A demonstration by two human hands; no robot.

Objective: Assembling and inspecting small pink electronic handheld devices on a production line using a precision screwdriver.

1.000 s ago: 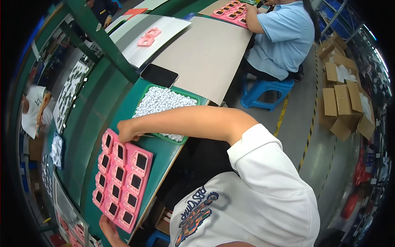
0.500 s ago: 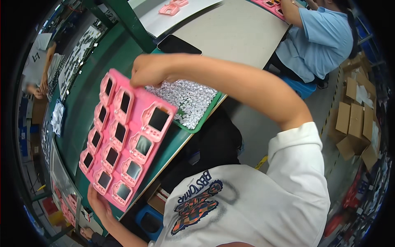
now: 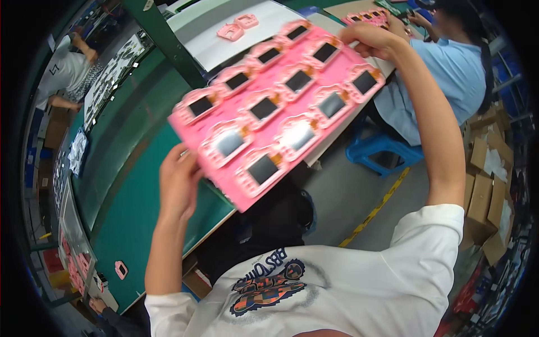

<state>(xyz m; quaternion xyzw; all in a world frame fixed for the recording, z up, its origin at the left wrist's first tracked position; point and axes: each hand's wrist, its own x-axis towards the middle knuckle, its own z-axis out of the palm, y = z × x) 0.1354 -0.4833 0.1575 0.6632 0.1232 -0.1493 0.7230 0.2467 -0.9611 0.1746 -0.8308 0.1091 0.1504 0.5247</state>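
Note:
Both my hands hold a pink tray (image 3: pixel 219 175), tilted and raised above the bench. On it, several pink plastic housings (image 3: pixel 264 109) with dark rectangular screens sit in rows; some screens catch the light. My left hand (image 3: pixel 181 180) grips the near left corner, its fingers partly hidden by the tray. At the far right corner, my right hand (image 3: pixel 368 40) is closed around the edge with the arm stretched out. The tray covers the spot where the green bin of small white parts stood, and a green edge shows only faintly below it.
Beyond the tray, two pink frames (image 3: pixel 230 32) lie on a white surface (image 3: pixel 193 28). A loose pink housing (image 3: pixel 121 269) rests on the green bench (image 3: pixel 135 224). A co-worker in blue (image 3: pixel 449 78) sits at right near a blue stool (image 3: pixel 382 149). Cardboard boxes (image 3: pixel 483 202) stand farther right.
The tray has swung from the left toward the right and away from me, turning as it went. My right arm has reached farther out; my left hand has risen with the near corner.

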